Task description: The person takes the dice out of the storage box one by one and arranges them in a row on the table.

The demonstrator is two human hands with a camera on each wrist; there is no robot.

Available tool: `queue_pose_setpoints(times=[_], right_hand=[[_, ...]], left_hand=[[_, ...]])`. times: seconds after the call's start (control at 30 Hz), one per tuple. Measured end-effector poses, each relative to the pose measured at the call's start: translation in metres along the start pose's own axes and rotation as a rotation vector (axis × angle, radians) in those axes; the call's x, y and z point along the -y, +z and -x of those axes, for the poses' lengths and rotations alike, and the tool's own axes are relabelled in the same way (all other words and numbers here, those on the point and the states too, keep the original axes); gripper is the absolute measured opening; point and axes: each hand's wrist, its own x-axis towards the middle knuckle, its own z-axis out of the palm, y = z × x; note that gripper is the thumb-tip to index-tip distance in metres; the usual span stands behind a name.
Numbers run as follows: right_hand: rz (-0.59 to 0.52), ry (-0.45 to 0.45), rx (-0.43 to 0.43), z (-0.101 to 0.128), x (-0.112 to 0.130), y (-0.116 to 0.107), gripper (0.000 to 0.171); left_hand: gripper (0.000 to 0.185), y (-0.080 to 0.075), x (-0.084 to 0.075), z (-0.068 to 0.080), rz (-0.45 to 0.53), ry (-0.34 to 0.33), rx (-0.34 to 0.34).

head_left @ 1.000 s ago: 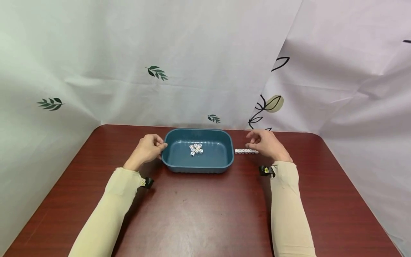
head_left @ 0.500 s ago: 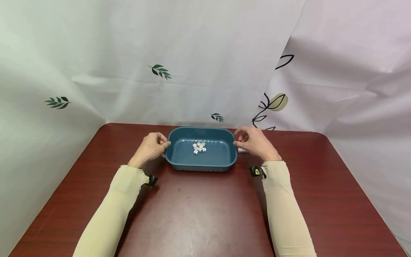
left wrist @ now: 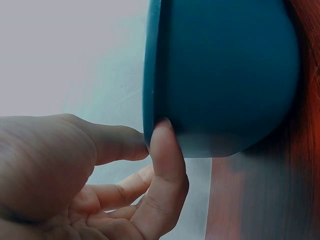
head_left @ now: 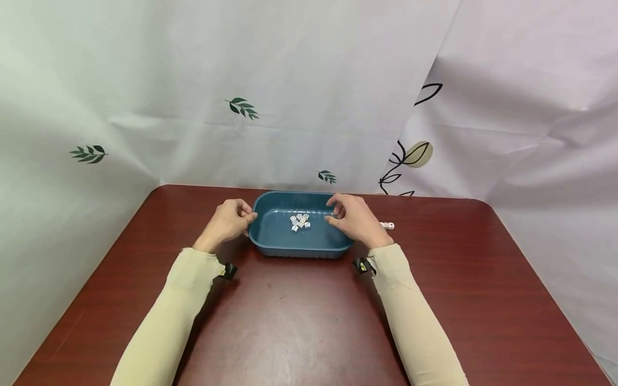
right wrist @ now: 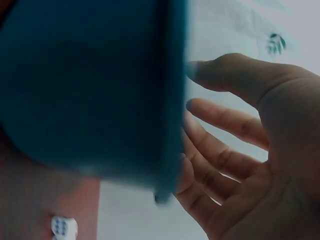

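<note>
Inspector A: Position of the blue tray [head_left: 270, 242]?

Inspector B: It sits on the dark red tabletop [head_left: 299, 321], toward the far edge, roughly central between both arms. A cluster of white dice [head_left: 299, 222] lies inside on its floor, left of centre.

Inspector A: Left hand [head_left: 227, 222]?

Inspector B: At the tray's left end. The left wrist view shows the thumb and a fingertip [left wrist: 162, 145] pinching the rim there, the remaining fingers curled underneath.

Inspector A: Right hand [head_left: 354, 220]?

Inspector B: Over the tray's right portion, reaching inward toward the dice. The right wrist view shows the fingers [right wrist: 225, 120] loosely spread and slightly bent, past the rim, with nothing between them. Whether any finger touches the rim, I cannot tell.

Inspector A: Anything outside the tray?

Inspector B: More white dice [head_left: 388, 225] lie on the tabletop just right of the tray, mostly hidden behind the right hand. One die [right wrist: 64, 227] shows in the right wrist view, beside the tray's outer wall.

Inspector A: Surroundings?

Inspector B: Leaf-printed white curtain [head_left: 241, 107] behind the tabletop; cream sleeves [head_left: 164, 321] on both arms.
</note>
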Motion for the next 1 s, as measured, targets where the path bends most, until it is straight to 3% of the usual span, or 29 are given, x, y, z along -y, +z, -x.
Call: queue_pose_setpoints(times=[0.43, 1.0], right_hand=[[0.037, 0.015, 0.016, -0.007, 0.012, 0.036, 0.032], [0.102, 0.059, 0.086, -0.018, 0.018, 0.057, 0.031]], left_hand=[[0.020, 0.001, -0.001, -0.002, -0.004, -0.003, -0.013], [0.018, 0.001, 0.000, -0.002, -0.004, 0.005, -0.015]])
